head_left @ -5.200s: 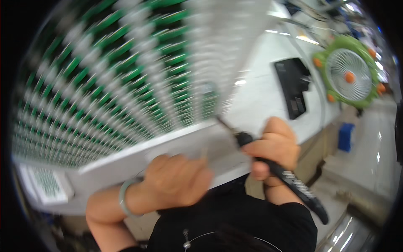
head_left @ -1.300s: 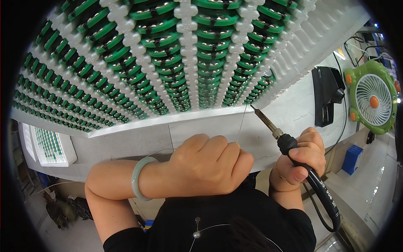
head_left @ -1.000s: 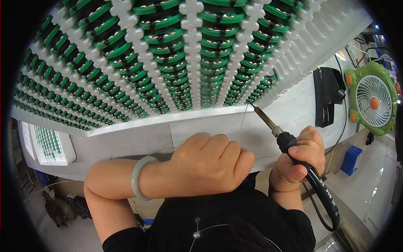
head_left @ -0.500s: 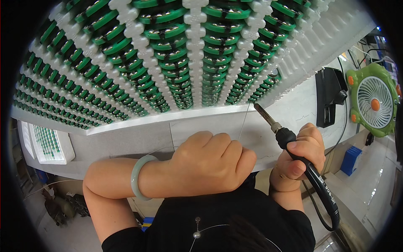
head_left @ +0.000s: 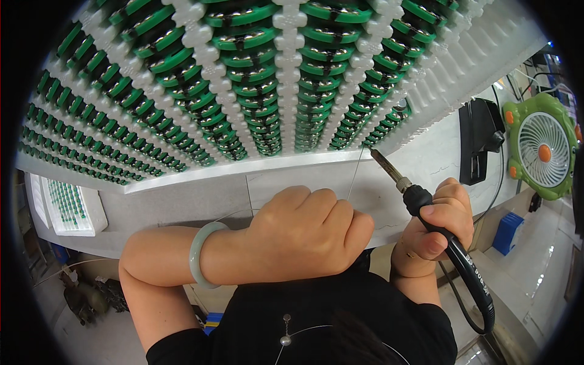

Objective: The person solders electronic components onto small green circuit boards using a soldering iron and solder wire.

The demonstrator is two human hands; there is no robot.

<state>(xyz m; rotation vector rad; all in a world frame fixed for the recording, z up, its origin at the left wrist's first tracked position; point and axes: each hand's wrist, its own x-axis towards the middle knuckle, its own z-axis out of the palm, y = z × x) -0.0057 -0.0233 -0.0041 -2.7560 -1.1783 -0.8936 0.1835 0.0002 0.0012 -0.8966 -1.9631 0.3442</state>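
Note:
My right hand is wrapped round the black handle of a soldering iron. Its metal tip points up and left, close to the near end of a row of round green circuit boards. My left hand is closed in a fist, back upward, left of the iron. From it a thin solder wire runs up to a spot beside the iron's tip; a thin strand also shows near the wrist. The boards stand on edge in rows in a white foam tray. My left fingertips are hidden.
Right of the tray lies a black soldering iron stand, with a green and orange fan beyond it. A smaller white foam tray with green pieces is at the far left. A blue box sits lower right. The grey tabletop has seams.
Both hands have shifted very slightly to the right, along with the soldering iron and the wire. The foam tray with its boards also appears slightly shifted. Both grips are unchanged.

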